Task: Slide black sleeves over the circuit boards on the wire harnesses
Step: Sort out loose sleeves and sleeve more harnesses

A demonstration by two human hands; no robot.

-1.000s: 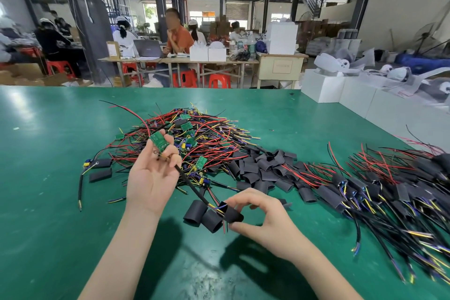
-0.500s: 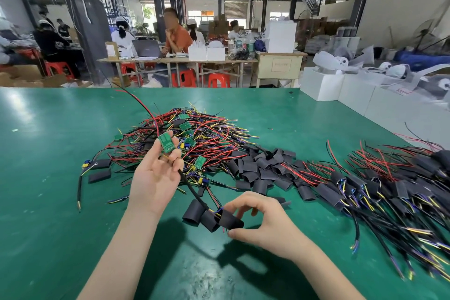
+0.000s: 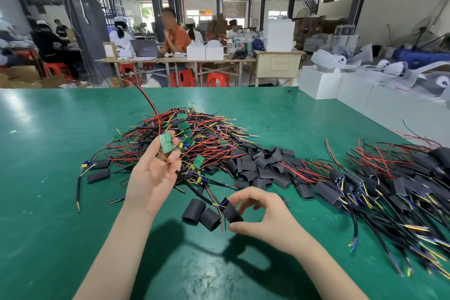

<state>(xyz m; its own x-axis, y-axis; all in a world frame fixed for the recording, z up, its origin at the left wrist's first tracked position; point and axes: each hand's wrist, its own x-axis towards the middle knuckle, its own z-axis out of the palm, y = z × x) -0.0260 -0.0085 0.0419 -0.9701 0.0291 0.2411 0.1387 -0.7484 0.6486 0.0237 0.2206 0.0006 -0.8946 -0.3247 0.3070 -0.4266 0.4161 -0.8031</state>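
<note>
Left hand (image 3: 155,173) pinched the small green circuit board (image 3: 166,143) at mid-frame; right hand (image 3: 261,214) pinched a soft black tube sleeve (image 3: 231,212) just below, over the green counter (image 3: 48,202). Sleeve looked light and squashy, so I'd hold its sides and the rigid board by its edges.

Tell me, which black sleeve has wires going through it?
The black sleeve pinched by the right hand, with wires entering its top. The two loose sleeves beside it lie on the table.
</note>
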